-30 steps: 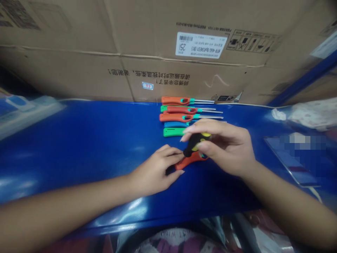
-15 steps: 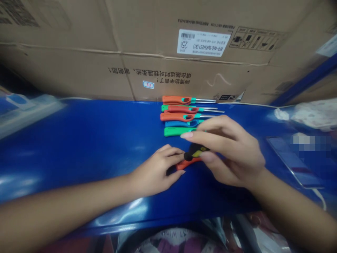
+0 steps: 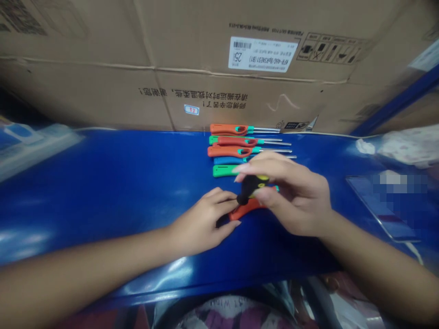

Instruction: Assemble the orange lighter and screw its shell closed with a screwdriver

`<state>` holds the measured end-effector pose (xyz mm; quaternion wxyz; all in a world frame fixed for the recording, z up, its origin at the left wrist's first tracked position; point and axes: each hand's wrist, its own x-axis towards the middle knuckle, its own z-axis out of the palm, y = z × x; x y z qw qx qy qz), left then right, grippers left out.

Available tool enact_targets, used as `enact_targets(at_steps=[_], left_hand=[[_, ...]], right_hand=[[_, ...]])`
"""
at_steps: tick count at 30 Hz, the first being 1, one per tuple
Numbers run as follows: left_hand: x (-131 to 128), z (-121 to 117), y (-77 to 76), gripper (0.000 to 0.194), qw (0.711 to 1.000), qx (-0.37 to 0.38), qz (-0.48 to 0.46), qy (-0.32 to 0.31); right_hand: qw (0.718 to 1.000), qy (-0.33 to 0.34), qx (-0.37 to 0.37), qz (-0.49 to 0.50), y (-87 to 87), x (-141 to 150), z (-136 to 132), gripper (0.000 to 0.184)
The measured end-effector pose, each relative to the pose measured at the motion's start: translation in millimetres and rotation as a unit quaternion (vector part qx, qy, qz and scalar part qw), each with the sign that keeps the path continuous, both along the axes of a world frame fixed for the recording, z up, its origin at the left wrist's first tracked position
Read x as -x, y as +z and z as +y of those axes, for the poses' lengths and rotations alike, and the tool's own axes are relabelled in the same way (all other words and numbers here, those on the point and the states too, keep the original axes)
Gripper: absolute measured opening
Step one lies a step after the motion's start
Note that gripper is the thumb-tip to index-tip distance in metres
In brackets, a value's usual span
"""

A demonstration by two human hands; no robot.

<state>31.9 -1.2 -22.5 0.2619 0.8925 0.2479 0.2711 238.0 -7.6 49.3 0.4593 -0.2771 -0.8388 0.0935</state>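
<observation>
Right hand [image 3: 297,194] arching mid-frame, gripping screwdriver [image 3: 249,187], left hand [image 3: 202,223] pinching orange utility lighter [image 3: 246,209], other lighters [image 3: 226,151] lying above, carton [image 3: 192,41] blocking top.

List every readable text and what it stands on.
"KFR-46G/BpR3AES1 (B1)": white label, upside down.
"25": same label.
"师傅您辛苦了!请在搬运时对我温柔些,谢谢您!": cardboard box, upside down.
Small sticker: red digits, blurred.
Lettering on cloth, other label and box print: too blurred.
</observation>
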Motion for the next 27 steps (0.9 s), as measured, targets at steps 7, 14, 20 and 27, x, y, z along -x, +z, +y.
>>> enact_targets(at_steps=[7,14,20,27], left_hand=[[-0.2,-1.1,0.9,0.019,1.000,0.022,0.001,0.001],[-0.1,-0.4,-0.4,0.024,1.000,0.024,0.000,-0.006],[-0.4,0.2,0.0,0.017,1.000,0.014,-0.009,-0.001],[-0.5,0.7,-0.7,0.020,1.000,0.012,-0.010,0.002]], right_hand=[[0.998,0.031,-0.022,-0.056,2.8,0.6,-8.0,0.040],[0.990,-0.011,-0.089,-0.107,3.5,-3.0,-4.7,0.038],[0.998,0.009,-0.055,-0.022,2.3,-0.4,0.4,0.028],[0.999,0.040,0.035,-0.011,4.5,-2.4,1.1,0.032]])
